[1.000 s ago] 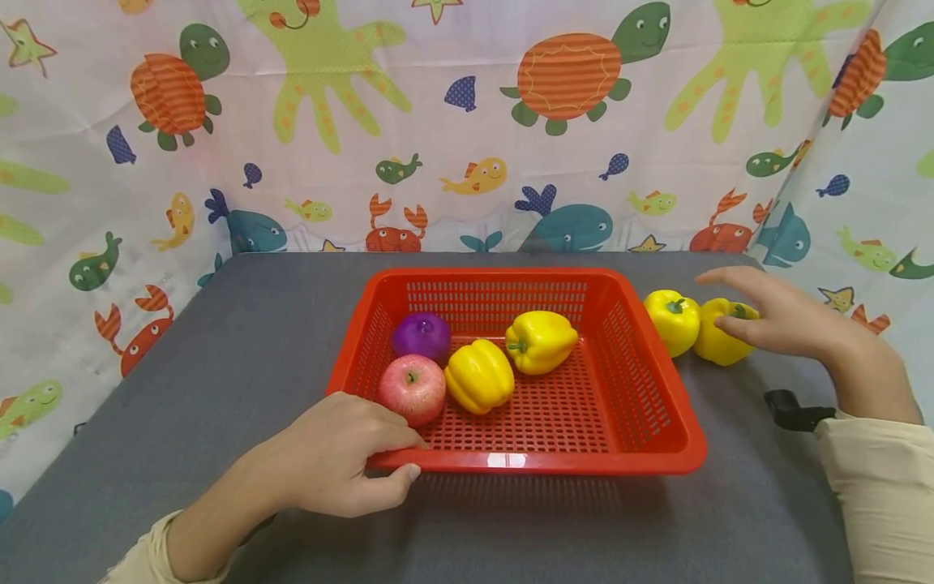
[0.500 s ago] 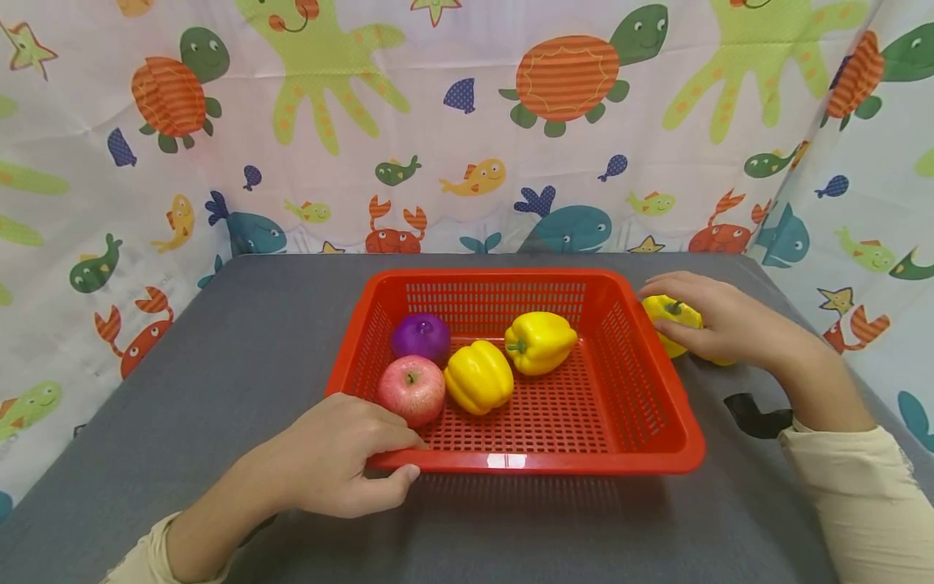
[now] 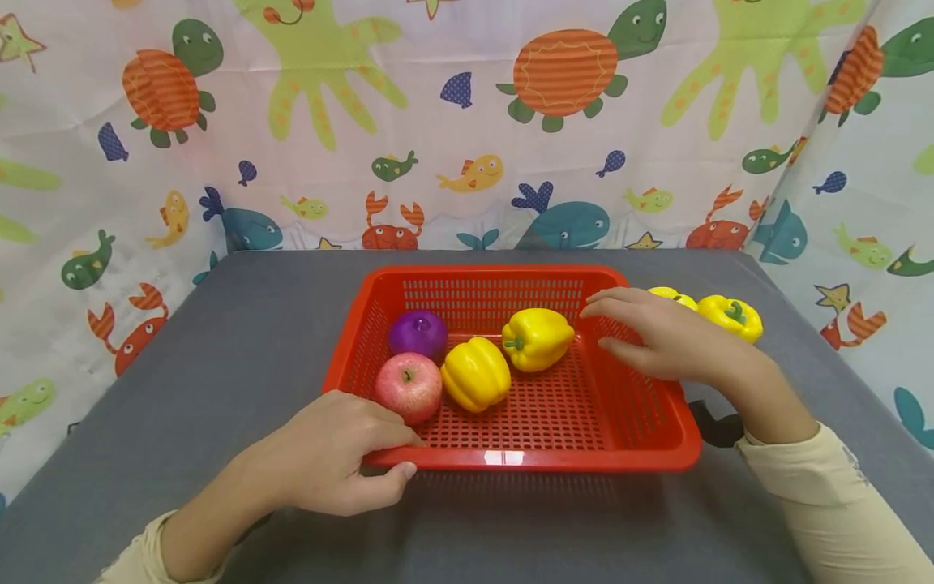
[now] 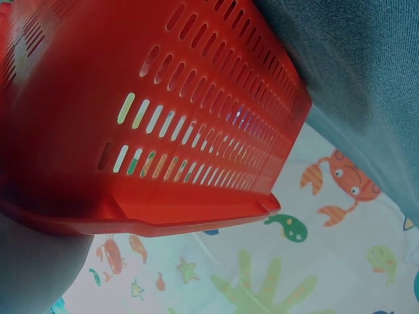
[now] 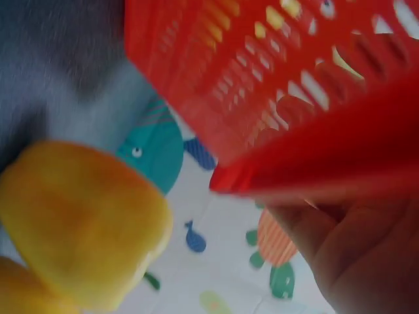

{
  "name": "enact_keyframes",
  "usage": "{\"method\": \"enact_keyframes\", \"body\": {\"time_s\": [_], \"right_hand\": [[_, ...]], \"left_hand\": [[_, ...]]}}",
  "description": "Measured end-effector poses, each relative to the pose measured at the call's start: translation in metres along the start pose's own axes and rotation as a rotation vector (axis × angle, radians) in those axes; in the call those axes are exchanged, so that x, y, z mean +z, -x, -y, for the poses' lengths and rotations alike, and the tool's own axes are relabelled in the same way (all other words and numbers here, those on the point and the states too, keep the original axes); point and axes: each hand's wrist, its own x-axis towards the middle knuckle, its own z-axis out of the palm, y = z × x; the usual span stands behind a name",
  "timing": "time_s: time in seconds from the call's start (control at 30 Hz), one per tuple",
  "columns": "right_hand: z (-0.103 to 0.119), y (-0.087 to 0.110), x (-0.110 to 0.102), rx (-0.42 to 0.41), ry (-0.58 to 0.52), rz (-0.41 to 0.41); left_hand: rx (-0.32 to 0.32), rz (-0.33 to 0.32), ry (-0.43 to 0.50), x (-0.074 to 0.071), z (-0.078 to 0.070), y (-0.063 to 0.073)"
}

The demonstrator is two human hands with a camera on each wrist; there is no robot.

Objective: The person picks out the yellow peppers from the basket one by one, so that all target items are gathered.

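Note:
My left hand (image 3: 339, 454) holds the front left rim of a red perforated plastic basket (image 3: 569, 460), fingers inside and thumb outside. The open right hand (image 3: 657, 334) hovers over the basket's right rim, its fingertips reaching inside, with nothing held. Within the basket lie a pink-red apple (image 3: 409, 388), a round purple onion-like vegetable (image 3: 418, 335), a yellow bell pepper (image 3: 476, 375) and another yellow pepper (image 3: 538, 339), nearest the right fingertips. Outside, right of the basket, sit a partly hidden yellow pepper (image 3: 667, 293) and a further yellow pepper (image 3: 732, 316).
Everything stands on a grey cloth-covered table (image 3: 270, 341). A white curtain (image 3: 321, 211) printed with sea animals encloses the back and sides. In the right wrist view, a blurred yellow pepper (image 5: 85, 222) lies beside the red basket wall (image 5: 196, 85).
My right hand has moved left from above the outer yellow peppers to over the basket's right rim. The left hand stays on the front rim, and the peppers and fruit look unmoved.

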Motion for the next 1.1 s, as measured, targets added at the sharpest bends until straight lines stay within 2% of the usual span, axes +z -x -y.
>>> {"method": "enact_keyframes", "body": {"time_s": [0.2, 0.43, 0.77, 1.1], "right_hand": [[0.021, -0.009, 0.015, -0.01, 0.073, 0.041], [0.031, -0.011, 0.027, -0.025, 0.058, 0.131], [0.03, -0.013, 0.03, -0.057, 0.075, 0.035], [0.03, -0.011, 0.03, -0.068, 0.01, 0.105]], "left_hand": [[-0.005, 0.0, 0.013, 0.0, 0.0, 0.001], [0.006, -0.013, 0.009, 0.0, 0.0, 0.001], [-0.003, 0.003, 0.01, 0.0, 0.0, 0.0], [-0.001, 0.0, 0.013, 0.0, -0.001, 0.0]]}}
